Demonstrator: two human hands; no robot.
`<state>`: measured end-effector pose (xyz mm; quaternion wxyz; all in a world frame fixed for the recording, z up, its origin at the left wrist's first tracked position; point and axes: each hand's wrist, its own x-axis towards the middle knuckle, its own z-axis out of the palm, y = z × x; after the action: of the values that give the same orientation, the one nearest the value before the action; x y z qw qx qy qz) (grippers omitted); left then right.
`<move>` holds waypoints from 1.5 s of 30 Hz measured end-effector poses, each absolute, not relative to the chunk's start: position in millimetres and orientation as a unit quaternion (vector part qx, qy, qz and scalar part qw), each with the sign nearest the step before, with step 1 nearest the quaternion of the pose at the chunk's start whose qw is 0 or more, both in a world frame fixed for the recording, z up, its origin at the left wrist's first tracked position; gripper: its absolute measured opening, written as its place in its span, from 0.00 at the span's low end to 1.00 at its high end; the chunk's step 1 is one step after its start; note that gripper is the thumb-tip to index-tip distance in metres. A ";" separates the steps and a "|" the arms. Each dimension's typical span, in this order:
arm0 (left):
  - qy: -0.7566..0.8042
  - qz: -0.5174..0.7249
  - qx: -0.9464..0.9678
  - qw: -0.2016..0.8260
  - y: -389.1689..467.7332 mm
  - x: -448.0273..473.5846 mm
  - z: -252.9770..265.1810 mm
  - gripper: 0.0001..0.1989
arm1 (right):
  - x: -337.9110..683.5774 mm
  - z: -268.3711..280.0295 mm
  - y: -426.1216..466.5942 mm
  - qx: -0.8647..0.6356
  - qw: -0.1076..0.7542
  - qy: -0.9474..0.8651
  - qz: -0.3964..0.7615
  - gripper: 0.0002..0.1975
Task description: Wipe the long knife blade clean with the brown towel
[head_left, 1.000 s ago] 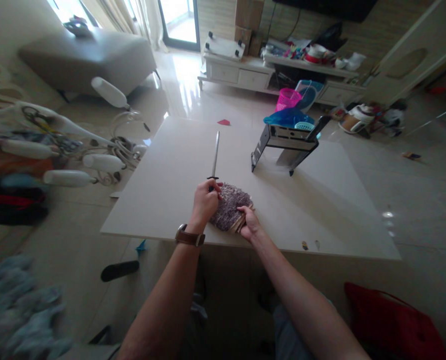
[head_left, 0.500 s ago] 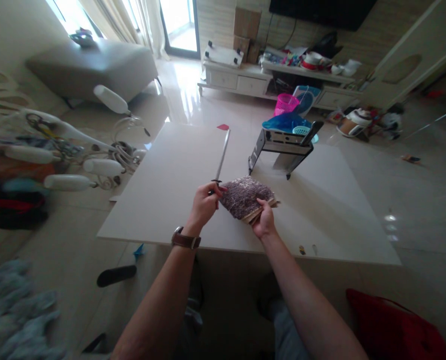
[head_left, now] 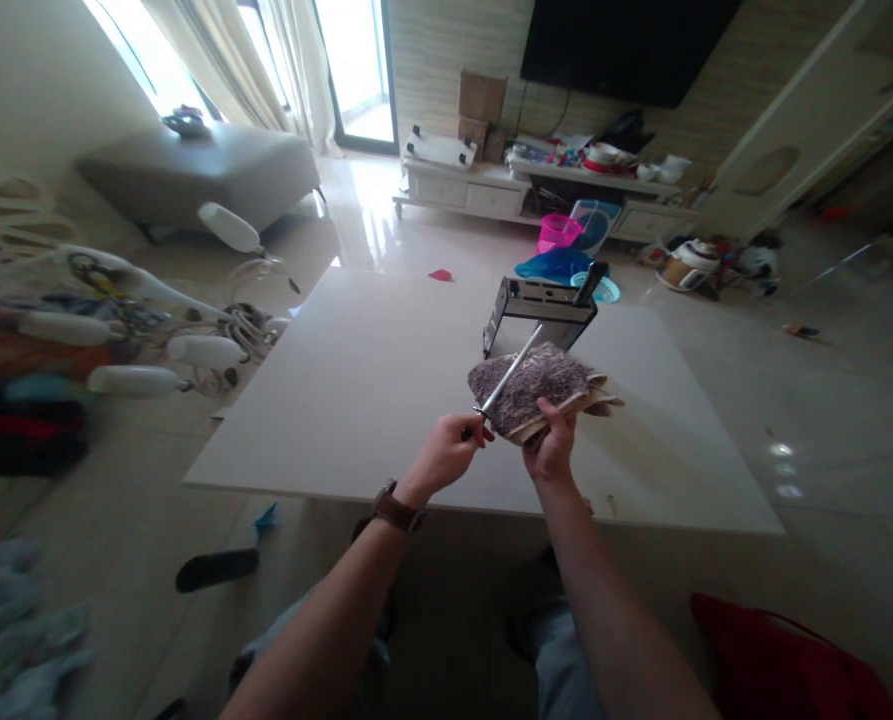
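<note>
My left hand (head_left: 450, 452), with a brown-strapped watch on the wrist, is closed around the dark handle of a honing steel (head_left: 513, 370). The slim metal rod points up and to the right and lies across a fuzzy purple-brown cloth (head_left: 555, 378). My right hand (head_left: 552, 446) grips the folded cloth by its beige-edged near side, thumb on top. Both are held over the near part of the white table (head_left: 326, 400). Just beyond the cloth stands a knife rack (head_left: 540, 293) with a black handle (head_left: 591, 284) sticking out of it.
A red piece (head_left: 440, 275) lies at the table's far edge. Behind the rack are a blue bag (head_left: 555, 265) and a pink basket (head_left: 558, 233). White lamp arms (head_left: 206, 350) reach in at the left. A red bag (head_left: 783, 660) sits at lower right.
The honing steel has swung from pointing away beside the cloth to lying across it. My left hand has moved right and nearer; the cloth has shifted right. The view has tilted up slightly.
</note>
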<state>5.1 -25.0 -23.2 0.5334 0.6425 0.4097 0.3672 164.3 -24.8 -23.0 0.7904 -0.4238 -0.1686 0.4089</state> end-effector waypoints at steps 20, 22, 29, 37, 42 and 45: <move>0.404 0.413 0.664 0.475 -26.1 44.3 -41.2 0.12 | 225.4 -23.5 -17.1 -0.367 0.755 -0.069 0.539 0.16; 0.401 0.416 0.670 0.466 -27.0 44.2 -39.5 0.11 | 220.6 -23.4 -12.8 -0.363 0.746 -0.089 0.551 0.15; 0.410 0.394 0.715 0.407 -37.8 41.4 -26.9 0.07 | 204.9 -16.6 -16.7 -0.361 0.742 -0.114 0.553 0.18; 0.442 0.326 0.762 0.343 -41.7 36.3 -21.8 0.05 | 198.6 -15.4 -26.5 -0.361 0.733 -0.084 0.571 0.23; 0.452 0.304 0.778 0.314 -39.8 36.1 -23.7 0.05 | 196.4 -20.5 -26.5 -0.355 0.723 -0.133 0.577 0.25; 0.453 0.295 0.781 0.314 -38.8 37.8 -23.7 0.05 | 195.1 -26.6 -21.5 -0.377 0.708 -0.116 0.585 0.19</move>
<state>37.8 -38.8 -23.7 0.3136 0.7811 0.4526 0.2945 195.1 -21.5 -26.6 0.7084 -0.3765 -0.1163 0.5855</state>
